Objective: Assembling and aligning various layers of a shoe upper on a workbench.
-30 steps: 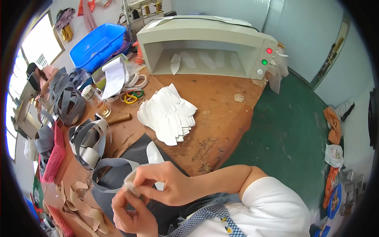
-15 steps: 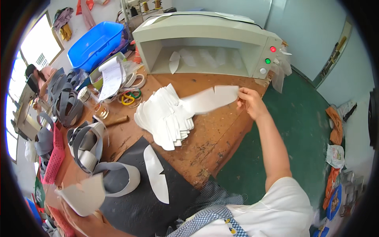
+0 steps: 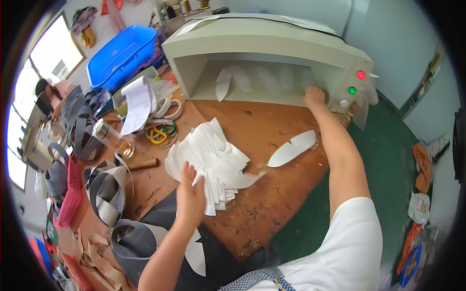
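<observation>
My left hand (image 3: 191,199) is at the near left of a fanned stack of white cut pieces (image 3: 211,148), thumb and fingers apart, with nothing seen in its grip. One piece on top is blurred, its tip curling to the right. My right hand (image 3: 314,96) is closed at the right front corner of a pale grey box-shaped machine (image 3: 252,39); anything in its fingers is hidden. Inside the machine, several white pieces (image 3: 223,85) lie in a row. A notched white piece (image 3: 292,148) rests on the brown table between stack and right forearm. Another white piece (image 3: 195,257) lies on a black mat (image 3: 218,257), partly behind my left forearm.
Left of the stack are scissors (image 3: 158,136), tape rolls (image 3: 173,109), a glass jar (image 3: 112,138) and a wooden handle (image 3: 145,164). Grey curved strips (image 3: 104,189), a pink basket (image 3: 69,194) and a blue tub (image 3: 121,56) stand further left. Another person (image 3: 46,94) sits at the far left.
My right hand has let go of the notched white piece, now on the table, and moved to the machine. My left hand has left a beige piece at the lower left and come to the stack.
</observation>
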Demonstrator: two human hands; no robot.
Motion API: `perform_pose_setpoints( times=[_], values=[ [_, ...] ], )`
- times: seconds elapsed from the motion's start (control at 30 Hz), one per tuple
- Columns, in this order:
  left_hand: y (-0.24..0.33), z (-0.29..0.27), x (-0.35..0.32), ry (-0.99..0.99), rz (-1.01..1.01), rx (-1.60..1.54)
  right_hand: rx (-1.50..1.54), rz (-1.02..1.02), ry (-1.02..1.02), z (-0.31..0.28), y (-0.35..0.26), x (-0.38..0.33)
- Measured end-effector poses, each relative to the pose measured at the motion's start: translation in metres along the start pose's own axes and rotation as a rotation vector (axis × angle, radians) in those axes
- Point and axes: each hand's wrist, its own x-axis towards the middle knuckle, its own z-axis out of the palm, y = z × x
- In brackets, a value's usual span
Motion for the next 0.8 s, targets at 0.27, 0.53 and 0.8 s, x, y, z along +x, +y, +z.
perform_pose_setpoints(
  times=[0.27, 0.53, 0.8],
  values=[
    [0.087, -0.062, -0.081, -0.753, -0.379, -0.364, -0.386, -0.108, -0.089, 0.102, 0.062, 0.089],
    [0.052, -0.097, -0.191, -0.455, -0.470, -0.521, -0.469, -0.194, 0.156, 0.159, 0.151, 0.191],
    [0.047, -0.094, -0.208, -0.340, -0.576, -0.506, -0.540, -0.156, 0.158, 0.153, 0.102, 0.164]
  ],
)
